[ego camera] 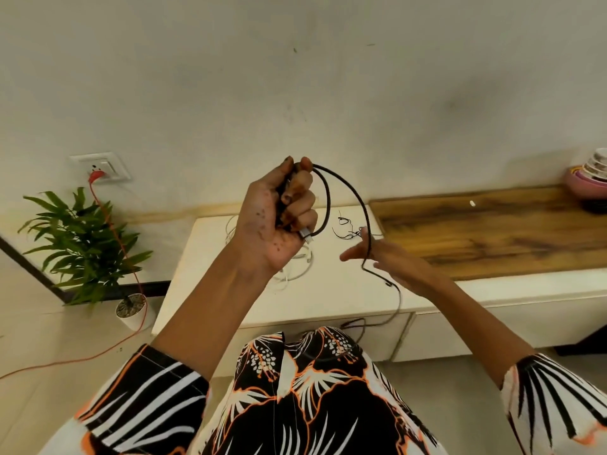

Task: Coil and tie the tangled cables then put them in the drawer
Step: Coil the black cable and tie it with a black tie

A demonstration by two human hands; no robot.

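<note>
My left hand (279, 215) is raised above the low white cabinet (210, 290), fingers curled round a loop of the black cable (356, 195), whose silver plug sticks out below the fist. The cable arcs right and down across my right hand (391, 261), which is blurred; its fingers look spread with the cable running over them. The cable's tail hangs over the cabinet's front edge. White cables (295, 274) lie tangled on the cabinet top behind my left wrist. Thin black ties (348, 228) lie near the cabinet's back right.
A wooden-topped shelf (492, 231) extends right, with stacked bowls (591, 178) at its far end. A potted plant (85, 244) stands on the floor at left. An orange cord (108, 218) runs from a wall socket (101, 167) down across the floor. Closed drawer fronts (492, 330) sit below.
</note>
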